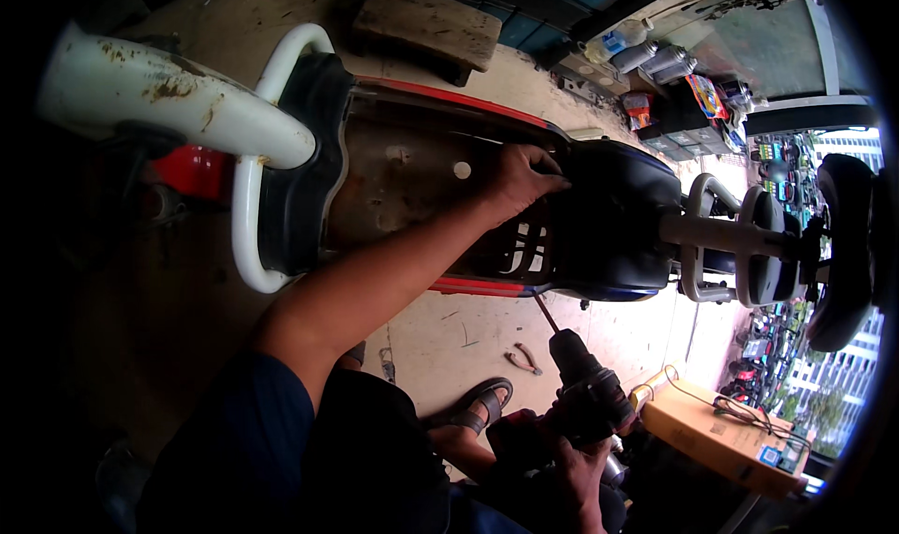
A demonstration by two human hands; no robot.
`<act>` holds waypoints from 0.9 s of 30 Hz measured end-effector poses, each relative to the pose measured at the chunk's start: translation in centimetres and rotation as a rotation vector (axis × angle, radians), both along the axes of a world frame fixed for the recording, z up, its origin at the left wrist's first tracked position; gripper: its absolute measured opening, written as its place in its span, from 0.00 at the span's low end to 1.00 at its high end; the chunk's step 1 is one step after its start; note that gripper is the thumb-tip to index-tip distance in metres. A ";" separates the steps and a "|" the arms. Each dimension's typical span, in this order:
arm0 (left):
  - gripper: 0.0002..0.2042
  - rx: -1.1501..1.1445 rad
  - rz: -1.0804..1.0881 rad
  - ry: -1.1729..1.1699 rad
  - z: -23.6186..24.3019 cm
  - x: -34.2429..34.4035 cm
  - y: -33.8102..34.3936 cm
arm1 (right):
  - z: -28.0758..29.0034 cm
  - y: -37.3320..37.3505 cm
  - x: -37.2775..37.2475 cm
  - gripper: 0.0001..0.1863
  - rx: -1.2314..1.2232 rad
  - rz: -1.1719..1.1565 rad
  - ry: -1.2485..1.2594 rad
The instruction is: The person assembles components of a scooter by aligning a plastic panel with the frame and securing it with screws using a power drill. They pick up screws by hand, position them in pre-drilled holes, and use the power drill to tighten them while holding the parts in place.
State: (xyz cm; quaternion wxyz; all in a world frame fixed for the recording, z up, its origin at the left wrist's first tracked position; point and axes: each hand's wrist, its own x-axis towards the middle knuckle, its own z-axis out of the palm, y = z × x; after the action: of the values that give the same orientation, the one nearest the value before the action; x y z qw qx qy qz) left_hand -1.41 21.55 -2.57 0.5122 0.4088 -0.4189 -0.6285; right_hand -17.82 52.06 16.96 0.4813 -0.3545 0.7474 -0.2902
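A scooter-like vehicle with a white frame lies across the view, its long body edged with red trim (478,289). My left arm reaches over this body. My left hand (524,183) is closed, thumb and fingers curled together beside the black plastic cover (618,220); whatever they pinch is too small to tell. Low on the right, my right hand (579,473) grips a cordless drill (590,393). Its long thin bit (547,313) points up at the near edge of the body, where red trim meets black cover. Whether the tip sits in a screw is not visible.
Pliers (524,358) lie on the floor near my sandalled foot (485,405). A cardboard box (721,431) with a cable on it stands at right. Beyond the vehicle are a wooden stool (426,30) and spray cans (665,63). A rusty white tube (178,98) juts in at left.
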 end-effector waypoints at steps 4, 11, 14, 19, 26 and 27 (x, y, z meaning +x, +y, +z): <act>0.09 0.015 -0.029 0.036 -0.7 -0.1 -0.4 | 0.0 -0.4 0.4 0.24 -0.015 -0.013 -0.035; 0.09 0.180 -0.011 0.256 -0.9 -0.2 -0.8 | 0.1 -1.1 1.0 0.21 -0.076 -0.017 -0.021; 0.10 0.257 -0.009 0.334 -0.9 -0.1 -1.2 | -0.8 -3.4 0.9 0.17 0.048 -0.057 0.062; 0.09 0.269 0.052 0.390 -0.4 1.5 -1.0 | -1.3 -8.2 4.7 0.10 -0.078 -0.007 0.078; 0.06 0.280 0.003 0.457 1.9 0.8 -0.7 | -0.6 -12.4 8.1 0.13 -0.199 0.014 0.299; 0.05 0.265 0.001 0.485 1.3 1.2 -0.8 | -0.8 -12.9 8.4 0.14 -0.212 0.047 0.314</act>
State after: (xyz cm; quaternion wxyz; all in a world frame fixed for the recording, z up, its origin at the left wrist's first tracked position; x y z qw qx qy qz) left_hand -0.26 20.79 -1.29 0.5398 0.3100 -0.1977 -0.7572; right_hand -9.38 39.14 16.12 0.3253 -0.4613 0.7701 -0.2972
